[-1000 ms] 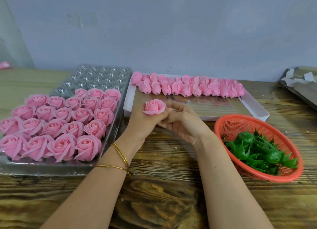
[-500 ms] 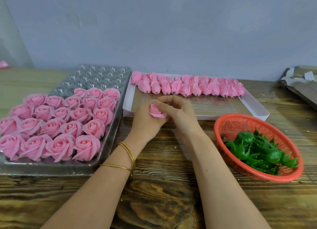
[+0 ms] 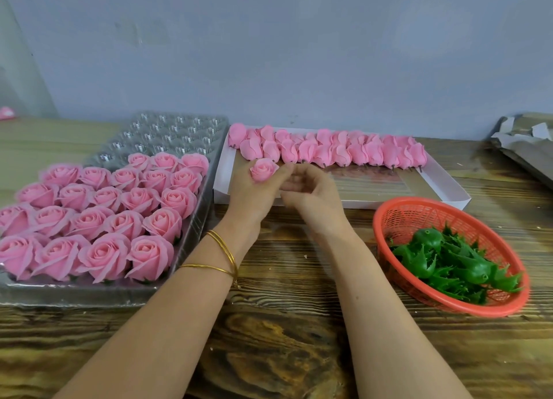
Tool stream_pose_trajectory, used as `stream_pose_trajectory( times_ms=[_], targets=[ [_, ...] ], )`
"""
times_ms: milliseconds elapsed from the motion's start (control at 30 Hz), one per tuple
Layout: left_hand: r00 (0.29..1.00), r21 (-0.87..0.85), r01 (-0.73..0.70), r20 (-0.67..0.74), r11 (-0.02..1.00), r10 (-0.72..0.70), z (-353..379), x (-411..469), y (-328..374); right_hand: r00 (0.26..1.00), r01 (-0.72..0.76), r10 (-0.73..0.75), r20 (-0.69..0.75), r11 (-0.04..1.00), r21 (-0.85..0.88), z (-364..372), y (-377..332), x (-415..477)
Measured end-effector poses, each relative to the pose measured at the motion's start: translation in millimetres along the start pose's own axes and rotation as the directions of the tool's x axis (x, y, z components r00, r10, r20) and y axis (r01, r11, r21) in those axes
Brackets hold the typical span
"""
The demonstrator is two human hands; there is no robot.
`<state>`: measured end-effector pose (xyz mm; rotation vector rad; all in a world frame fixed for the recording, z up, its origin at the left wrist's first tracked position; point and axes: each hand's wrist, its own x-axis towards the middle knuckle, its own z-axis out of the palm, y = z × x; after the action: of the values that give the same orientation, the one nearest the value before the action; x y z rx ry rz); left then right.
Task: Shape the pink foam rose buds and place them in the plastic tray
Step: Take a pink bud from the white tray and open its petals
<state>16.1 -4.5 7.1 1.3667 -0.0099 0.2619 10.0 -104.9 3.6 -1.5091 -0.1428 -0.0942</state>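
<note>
1. Your left hand [image 3: 254,193] holds one pink rose [image 3: 263,169] above the near left corner of the white box [image 3: 443,189]. Its fingers are curled round the base of the flower, which faces up with its petals spread.
2. Your right hand [image 3: 312,196] is just beside the left, with its fingers bent inward toward the rose. It is blurred, so you cannot tell whether those fingers pinch a petal or are released.
3. The plastic tray [image 3: 179,129] lies on the bench [image 3: 284,353] to your left. Finished roses [image 3: 98,219] fill its near part in rows, and the far cups show as clear plastic.
4. The held rose is apart from the tray, off to the right of its farthest row of flowers.
5. Along the far side of the white box lies a row of closed buds [image 3: 329,152], packed against one another with their stem ends toward you.
6. A red basket [image 3: 392,219] stands on the bench to your right, just in front of the box. Green leaf cups [image 3: 443,258] are heaped in its near part.
7. Two thin gold bangles [image 3: 224,256] sit on your left wrist.
8. Crumpled grey paper [image 3: 523,141] lies at the far right edge of the bench.
</note>
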Motion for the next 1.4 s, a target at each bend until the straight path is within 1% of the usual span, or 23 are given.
stream_pose_trajectory(
  times_ms=[67, 133, 233, 400, 533, 700, 800, 933, 1133, 1267, 1400],
  targets=[
    [0.999, -0.085, 0.042, 0.016, 0.995, -0.041, 0.4, -1.0, -0.9, 0.998, 0.025, -0.023, 0.054, 0.999, -0.045, 4.2, 2.1, -2.4],
    [0.998, -0.117, 0.053, 0.035, 0.992, -0.049, 0.2, -1.7, -2.6, 0.996, 0.074, -0.068, 0.061, 0.993, -0.097, 5.9, 2.9, -2.8],
    [0.998, -0.115, 0.047, 0.050, 0.992, -0.042, -1.1, -2.1, -4.7, 0.993, 0.112, -0.106, 0.053, 0.984, -0.137, 6.6, 2.1, -4.4],
    [0.993, -0.113, 0.024, 0.119, 0.993, -0.010, -8.1, -3.6, -3.8, 0.994, 0.102, -0.094, 0.058, 0.983, -0.151, 4.2, 2.8, -5.6],
    [0.985, -0.083, 0.040, 0.172, 0.996, -0.025, -12.4, -6.2, 0.3, 0.992, 0.045, -0.030, 0.119, 0.991, -0.126, 1.5, 1.3, -6.5],
    [0.989, -0.078, 0.041, 0.144, 0.996, -0.030, -10.8, -7.6, 0.4, 0.984, 0.007, 0.010, 0.180, 0.996, -0.091, -0.6, -0.2, -7.2],
    [0.990, -0.064, 0.039, 0.136, 0.997, -0.030, -10.5, -6.5, -1.2, 0.982, 0.011, 0.004, 0.189, 0.997, -0.079, 1.5, -2.5, -7.8],
    [0.992, -0.099, 0.058, 0.121, 0.993, -0.046, -7.1, -6.0, -3.9, 0.982, -0.007, 0.014, 0.189, 0.999, -0.039, 3.9, -1.9, -8.0],
    [0.990, -0.146, 0.096, 0.120, 0.985, -0.078, -6.3, -4.1, -7.3, 0.987, 0.023, -0.012, 0.158, 0.997, -0.068, 6.7, -0.1, -8.4],
    [0.989, -0.097, 0.051, 0.140, 0.994, -0.037, -7.6, -4.5, -9.0, 0.990, 0.060, -0.045, 0.133, 0.992, -0.112, 3.8, 0.1, -7.4],
    [0.984, -0.081, 0.008, 0.179, 0.997, 0.006, -10.6, -6.9, -6.1, 0.985, 0.023, -0.011, 0.170, 0.997, -0.072, 0.0, 0.6, -6.9]
  ],
)
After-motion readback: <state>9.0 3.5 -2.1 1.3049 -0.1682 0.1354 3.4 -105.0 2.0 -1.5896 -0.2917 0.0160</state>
